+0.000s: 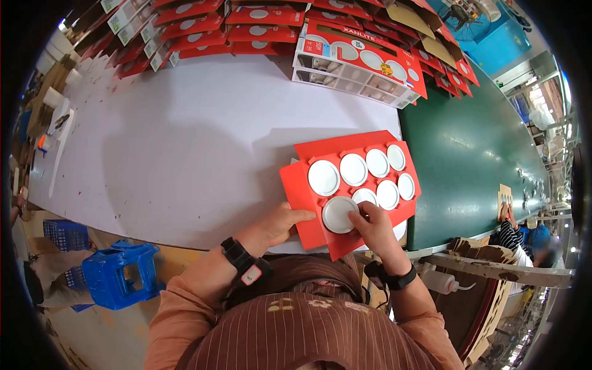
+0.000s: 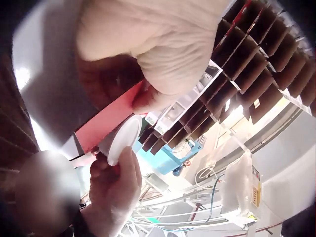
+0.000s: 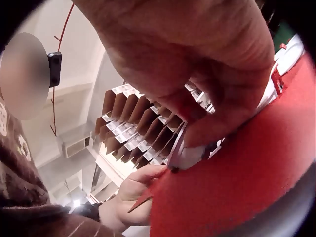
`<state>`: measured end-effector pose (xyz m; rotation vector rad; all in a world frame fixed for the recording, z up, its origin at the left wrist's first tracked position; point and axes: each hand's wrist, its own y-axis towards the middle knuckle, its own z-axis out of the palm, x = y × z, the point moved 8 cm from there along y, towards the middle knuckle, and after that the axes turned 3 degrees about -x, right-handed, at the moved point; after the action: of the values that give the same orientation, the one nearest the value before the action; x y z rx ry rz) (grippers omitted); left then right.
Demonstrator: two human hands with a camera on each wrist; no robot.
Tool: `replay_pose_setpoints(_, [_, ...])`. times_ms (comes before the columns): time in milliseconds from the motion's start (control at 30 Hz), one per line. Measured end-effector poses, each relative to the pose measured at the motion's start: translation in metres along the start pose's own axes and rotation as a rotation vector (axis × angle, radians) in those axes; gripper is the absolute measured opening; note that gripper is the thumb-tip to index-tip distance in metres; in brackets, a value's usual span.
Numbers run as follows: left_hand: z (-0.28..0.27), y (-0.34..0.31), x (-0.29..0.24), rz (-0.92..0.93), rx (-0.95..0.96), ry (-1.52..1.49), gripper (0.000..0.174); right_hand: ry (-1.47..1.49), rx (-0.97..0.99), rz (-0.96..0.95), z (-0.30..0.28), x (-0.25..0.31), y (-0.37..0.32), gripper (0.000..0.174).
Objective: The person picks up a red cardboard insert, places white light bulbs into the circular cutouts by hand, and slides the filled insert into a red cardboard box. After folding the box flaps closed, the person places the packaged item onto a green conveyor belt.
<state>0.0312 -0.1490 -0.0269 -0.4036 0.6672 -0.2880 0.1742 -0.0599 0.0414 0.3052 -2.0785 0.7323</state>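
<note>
A red cardboard carton sheet [image 1: 295, 184] with flaps stands tilted at the table's near edge. Several white discs [image 1: 354, 169], like lamp faces, sit in its holes in two rows. At the near left corner of the rows, my right hand [image 1: 377, 231] pinches a larger-looking white disc [image 1: 337, 217] by its right edge, thumb on the face. With the thumb along its left flap, my left hand [image 1: 279, 227] grips the red carton. The left wrist view shows that disc [image 2: 124, 139] edge-on beside the card. Much of the carton's underside is hidden.
Printed red boxes [image 1: 262, 32] are stacked along the back, with one XANLITE box [image 1: 361, 58] in front. A green table surface [image 1: 462, 160] adjoins on the right. A blue plastic stool [image 1: 120, 274] stands lower left. Another person's hands [image 1: 505, 213] work far right.
</note>
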Motion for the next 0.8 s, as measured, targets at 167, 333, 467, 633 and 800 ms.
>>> replay_pose_setpoints(167, [-0.001, 0.003, 0.007, -0.016, 0.014, 0.039, 0.040, 0.044, -0.034, -0.051, 0.005, -0.002, -0.003, 0.023])
replay_pose_setpoints(333, [0.002, 0.003, 0.013, -0.027, 0.040, 0.037, 0.046, -0.345, -0.174, -0.299, 0.003, 0.004, -0.010, 0.019])
replay_pose_setpoints(467, [0.004, 0.004, 0.019, -0.064, 0.075, 0.011, 0.048, -0.281, -0.210, -0.370, 0.004, 0.007, -0.012, 0.019])
replay_pose_setpoints(633, [0.017, -0.001, 0.021, -0.075, 0.143, -0.135, 0.052, -0.392, -0.267, -0.428, 0.007, 0.017, -0.014, 0.018])
replay_pose_setpoints(800, [0.010, 0.000, 0.028, -0.098, 0.056, -0.150, 0.053, -0.413, -0.217, -0.395, 0.008, 0.014, -0.008, 0.016])
